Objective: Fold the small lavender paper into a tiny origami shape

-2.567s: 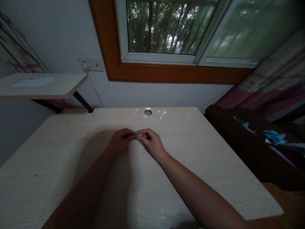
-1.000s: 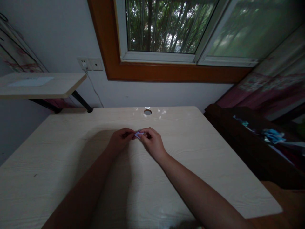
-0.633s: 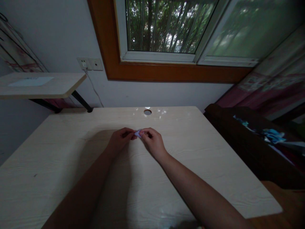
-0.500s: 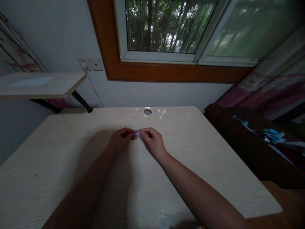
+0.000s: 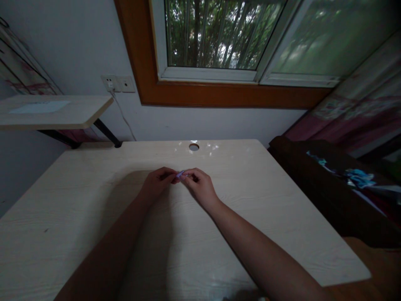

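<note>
Between my fingertips is a small piece of pale purple folded paper (image 5: 179, 174), mostly covered by the fingers. My left hand (image 5: 159, 180) pinches its left end with thumb and forefinger. On the other side, my right hand (image 5: 200, 184) is closed on the right end in a like pinch. Both hands are close together over the far middle part of the light wood-grain table (image 5: 250, 217). The paper's exact folded shape is too small and too hidden to make out.
A round cable hole (image 5: 194, 147) lies near the table's back edge. At the left stands a raised shelf (image 5: 84, 113) on black legs, bearing a sheet of paper (image 5: 40, 107). A white cord (image 5: 123, 117) hangs from the wall socket. Dark furniture (image 5: 300, 167) borders the right side.
My right fingertips have shifted slightly left, nearer my left fingers. Less of the purple paper shows between them, and it looks narrower.
</note>
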Demonstrator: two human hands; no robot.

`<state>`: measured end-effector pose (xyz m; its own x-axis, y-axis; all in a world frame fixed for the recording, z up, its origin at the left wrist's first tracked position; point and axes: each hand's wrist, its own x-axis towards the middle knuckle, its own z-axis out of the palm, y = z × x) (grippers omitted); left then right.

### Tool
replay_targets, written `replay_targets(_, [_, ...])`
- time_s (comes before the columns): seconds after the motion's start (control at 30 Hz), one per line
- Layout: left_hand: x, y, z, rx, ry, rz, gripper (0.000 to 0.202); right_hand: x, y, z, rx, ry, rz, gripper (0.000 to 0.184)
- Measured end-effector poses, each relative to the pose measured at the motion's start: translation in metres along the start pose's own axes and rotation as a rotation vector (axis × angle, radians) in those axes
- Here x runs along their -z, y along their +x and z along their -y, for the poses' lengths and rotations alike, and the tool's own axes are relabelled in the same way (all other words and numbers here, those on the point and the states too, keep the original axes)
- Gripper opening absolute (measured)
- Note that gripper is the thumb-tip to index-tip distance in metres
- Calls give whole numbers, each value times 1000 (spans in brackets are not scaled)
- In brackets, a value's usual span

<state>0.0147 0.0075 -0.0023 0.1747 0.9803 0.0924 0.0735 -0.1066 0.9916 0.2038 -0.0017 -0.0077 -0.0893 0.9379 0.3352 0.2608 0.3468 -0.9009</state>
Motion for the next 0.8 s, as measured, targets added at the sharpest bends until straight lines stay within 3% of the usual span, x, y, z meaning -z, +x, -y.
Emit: replay_targets(0.8, [-4,-5,-3,-55,20,21,29,-1,-1,-2,-59,-4,55,24])
